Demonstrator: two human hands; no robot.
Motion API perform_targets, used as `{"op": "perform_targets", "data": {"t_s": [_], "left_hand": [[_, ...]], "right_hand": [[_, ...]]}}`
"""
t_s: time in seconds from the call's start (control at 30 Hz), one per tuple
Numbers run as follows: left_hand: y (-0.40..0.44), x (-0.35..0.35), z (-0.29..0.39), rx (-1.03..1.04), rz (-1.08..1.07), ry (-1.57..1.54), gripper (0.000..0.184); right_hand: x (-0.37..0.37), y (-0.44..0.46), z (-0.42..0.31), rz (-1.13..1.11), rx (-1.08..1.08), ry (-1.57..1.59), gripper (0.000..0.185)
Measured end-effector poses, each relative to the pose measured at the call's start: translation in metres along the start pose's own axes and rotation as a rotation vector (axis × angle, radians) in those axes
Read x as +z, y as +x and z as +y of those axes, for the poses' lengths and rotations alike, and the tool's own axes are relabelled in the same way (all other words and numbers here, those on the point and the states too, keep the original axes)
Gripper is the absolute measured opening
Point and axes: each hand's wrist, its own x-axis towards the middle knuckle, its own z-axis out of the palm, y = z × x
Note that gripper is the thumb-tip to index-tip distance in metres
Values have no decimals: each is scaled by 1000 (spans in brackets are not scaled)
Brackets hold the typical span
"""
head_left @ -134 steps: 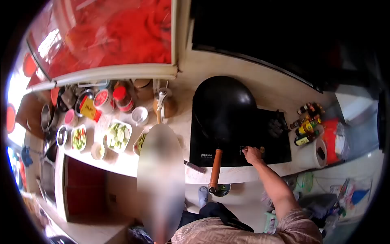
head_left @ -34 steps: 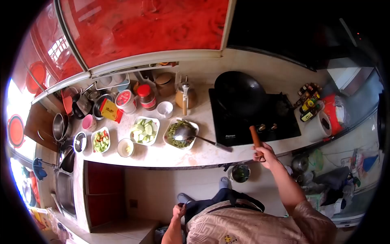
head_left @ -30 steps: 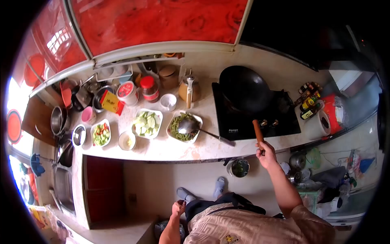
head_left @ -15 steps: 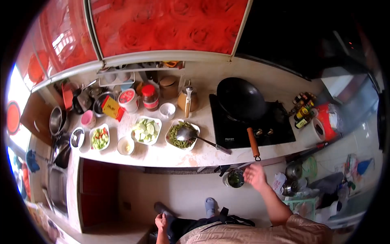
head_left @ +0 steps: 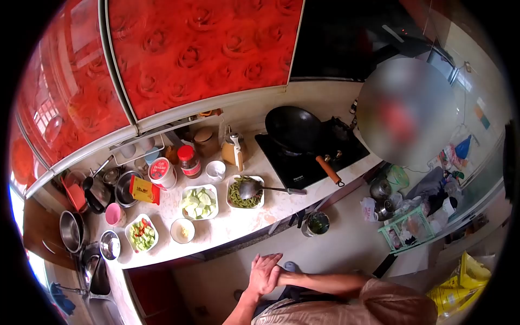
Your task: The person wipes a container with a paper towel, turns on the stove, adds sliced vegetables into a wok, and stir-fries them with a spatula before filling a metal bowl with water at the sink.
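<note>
My left hand (head_left: 261, 272) and my right hand (head_left: 275, 277) meet in front of my body, below the counter edge. The left hand's fingers are stretched out and point up to the right. The right hand presses against it, its fingers mostly hidden. No object shows in either hand. On the counter ahead stands a white dish of green beans (head_left: 242, 199) with a ladle (head_left: 265, 188) resting across it. Left of it are a dish of sliced pale green vegetable (head_left: 199, 203) and a small bowl of chopped pale bits (head_left: 183, 231).
A black wok (head_left: 293, 129) sits on the black cooktop (head_left: 295, 172), its wooden handle (head_left: 329, 170) reaching towards the counter edge. Jars, a knife block (head_left: 233, 153) and metal bowls line the back. A bin (head_left: 317, 222) and a green basket (head_left: 409, 229) stand on the floor.
My right hand has moved left from near the wok handle and now touches my left hand. The left hand has risen and moved right. The view has shifted and tilted.
</note>
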Motion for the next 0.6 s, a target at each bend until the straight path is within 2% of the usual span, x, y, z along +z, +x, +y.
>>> {"op": "perform_targets", "data": {"t_s": [0.03,0.1,0.13,0.17,0.2,0.23,0.27,0.3,0.33,0.37,0.43,0.53,0.6], "left_hand": [[-7,1,-5,5,20,28,43],[-30,19,-52,-185,2,89,46],[-43,28,-79,-353,-7,250,45],[-55,33,-97,-611,-81,367,46],[-81,42,-139,-704,-80,302,47],[-95,44,-163,-884,-156,239,47],[-110,43,-171,-799,-131,270,43],[-118,42,-180,-868,-295,305,39],[-182,86,-290,-675,-426,442,38],[-186,84,-273,-593,-329,299,38],[-199,89,-240,-787,-368,101,38],[-227,106,-206,-1046,-411,-2,38],[-238,114,-187,-1134,-420,-23,38]], "right_hand": [[-16,-10,-21,17,-10,126,34],[-23,-22,-19,-135,256,177,42],[-26,-37,-13,-107,233,581,52],[-20,-51,14,-18,196,688,49],[-13,-68,56,55,325,558,48],[11,-94,116,200,537,486,49],[13,-127,146,250,695,242,54],[24,-164,184,90,875,-16,54],[59,-218,230,-134,761,-183,58],[56,-248,228,-259,850,-52,58],[52,-290,216,-260,1023,339,57],[20,-297,193,-213,1030,611,55],[-5,-299,198,-207,1019,729,54]]}}
